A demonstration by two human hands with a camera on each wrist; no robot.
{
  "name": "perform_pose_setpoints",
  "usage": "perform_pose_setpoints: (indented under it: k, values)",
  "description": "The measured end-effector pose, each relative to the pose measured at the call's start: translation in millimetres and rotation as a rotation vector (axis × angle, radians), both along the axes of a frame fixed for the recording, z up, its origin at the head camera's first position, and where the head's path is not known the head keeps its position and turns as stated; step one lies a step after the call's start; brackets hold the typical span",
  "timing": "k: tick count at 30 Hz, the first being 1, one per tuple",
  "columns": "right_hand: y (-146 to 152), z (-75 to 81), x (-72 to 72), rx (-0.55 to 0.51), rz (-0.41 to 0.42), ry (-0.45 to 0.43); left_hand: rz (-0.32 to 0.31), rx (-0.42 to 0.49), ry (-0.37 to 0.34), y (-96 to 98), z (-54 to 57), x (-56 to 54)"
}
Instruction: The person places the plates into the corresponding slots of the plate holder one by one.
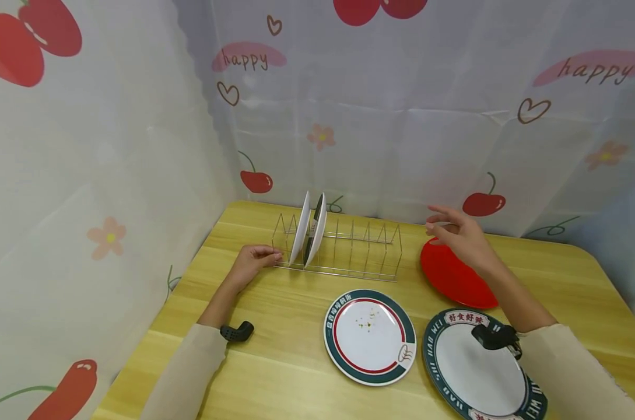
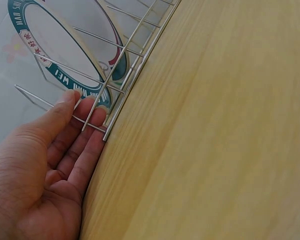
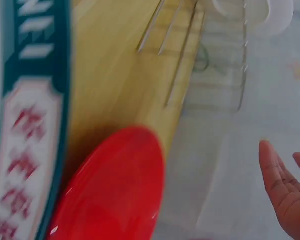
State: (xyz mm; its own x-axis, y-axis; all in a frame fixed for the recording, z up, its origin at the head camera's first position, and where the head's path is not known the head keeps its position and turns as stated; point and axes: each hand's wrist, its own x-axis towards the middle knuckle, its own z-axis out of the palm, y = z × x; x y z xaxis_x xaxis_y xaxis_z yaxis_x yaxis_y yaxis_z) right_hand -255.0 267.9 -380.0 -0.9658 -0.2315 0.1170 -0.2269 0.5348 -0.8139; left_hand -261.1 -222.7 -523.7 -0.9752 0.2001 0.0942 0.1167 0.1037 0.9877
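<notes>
My left hand (image 1: 252, 263) grips the left end of a wire dish rack (image 1: 367, 273), thumb and fingers on its wire in the left wrist view. Two plates stand upright in the rack near that end: a white-faced plate (image 1: 300, 228) and a green-rimmed plate (image 1: 317, 230). Over the red plate (image 1: 448, 274) hovers my right hand (image 1: 461, 239), its fingers loosely bent with nothing in them. In the right wrist view, that hand (image 3: 287, 192) appears at the right edge, apart from the red plate (image 3: 115, 185).
A white plate with green rim and red ring (image 1: 369, 338) lies flat in front of the rack. Right of it, a larger green-rimmed plate (image 1: 480, 367) lies partly under my right forearm. A patterned curtain (image 1: 380, 146) hangs behind the wooden table (image 1: 275, 350).
</notes>
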Motion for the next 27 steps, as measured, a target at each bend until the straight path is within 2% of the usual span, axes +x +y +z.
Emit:
perform_pose_setpoints:
  k: [6,11,15,21,27]
  values:
    - [53,-25.2,0.9,0.119,-0.120,0.054,-0.008,0.003,0.006,-2.2,-3.2,-0.1]
    - [90,-39.2,2.6,0.174,-0.238,0.012,-0.004,-0.004,0.003,-3.0,-4.1,-1.6]
    - [113,-46.2,5.2,0.180,-0.287,-0.028,0.003,-0.015,-0.003,-2.2,-2.8,-2.4]
    - [137,-57.5,10.3,0.194,-0.322,-0.116,0.007,-0.032,-0.006,-2.4,-2.9,-3.1]
    - [152,-69.6,14.9,0.144,-0.265,-0.256,0.011,-0.029,-0.001,-3.1,-4.7,-2.8]
